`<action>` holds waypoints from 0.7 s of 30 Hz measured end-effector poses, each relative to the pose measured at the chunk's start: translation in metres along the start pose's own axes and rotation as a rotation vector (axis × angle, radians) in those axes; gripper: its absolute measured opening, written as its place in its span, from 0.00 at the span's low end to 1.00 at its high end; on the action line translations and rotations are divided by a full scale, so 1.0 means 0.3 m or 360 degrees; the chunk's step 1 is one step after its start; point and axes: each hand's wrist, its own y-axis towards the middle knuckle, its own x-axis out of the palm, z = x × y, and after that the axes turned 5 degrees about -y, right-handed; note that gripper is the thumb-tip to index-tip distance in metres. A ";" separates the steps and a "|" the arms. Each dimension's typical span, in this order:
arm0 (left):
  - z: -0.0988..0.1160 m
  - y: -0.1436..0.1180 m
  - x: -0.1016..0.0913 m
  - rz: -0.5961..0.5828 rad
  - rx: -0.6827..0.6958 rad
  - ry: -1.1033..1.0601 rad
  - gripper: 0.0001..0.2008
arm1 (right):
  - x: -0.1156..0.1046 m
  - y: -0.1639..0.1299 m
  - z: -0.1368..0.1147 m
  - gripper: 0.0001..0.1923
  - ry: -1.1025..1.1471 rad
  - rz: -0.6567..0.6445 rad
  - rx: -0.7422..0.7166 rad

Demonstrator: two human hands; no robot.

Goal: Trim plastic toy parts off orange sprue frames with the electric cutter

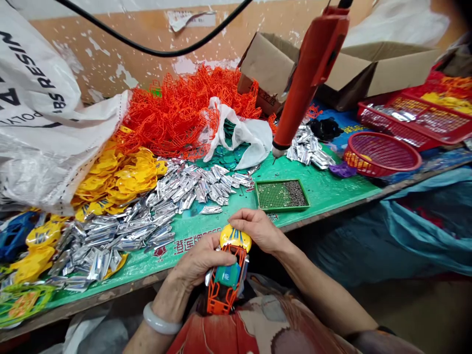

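Just off the table's front edge, above my lap, I have a toy car (227, 276) with a yellow front piece, an orange-red cage frame and a teal part inside. My left hand (199, 258) is wrapped round its left side, the thumb lying over the frame. At the car's yellow end, the fingers of my right hand (258, 228) are closed on the yellow piece (235, 237). Silver strips show along the car's sides. My palms and the car's underside are hidden.
A red electric screwdriver (309, 78) hangs tip down above a green screw tray (282, 195). Silver parts (147, 216), yellow shells (118, 172) and orange-red frames (184, 108) lie heaped at left and back. Red baskets (381, 154) and cardboard boxes (391, 64) stand right.
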 end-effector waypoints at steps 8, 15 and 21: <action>-0.023 0.012 0.007 -0.0020 0.0017 -0.0230 0.18 | 0.003 -0.024 0.002 0.09 -0.0078 0.0080 -0.0048; -0.021 0.011 0.011 -0.0005 0.0012 -0.0332 0.18 | -0.001 -0.030 0.007 0.10 -0.0097 0.0063 -0.0093; -0.022 0.011 0.008 0.0041 0.0004 -0.0339 0.19 | 0.000 -0.045 0.011 0.09 -0.0251 0.0109 -0.0240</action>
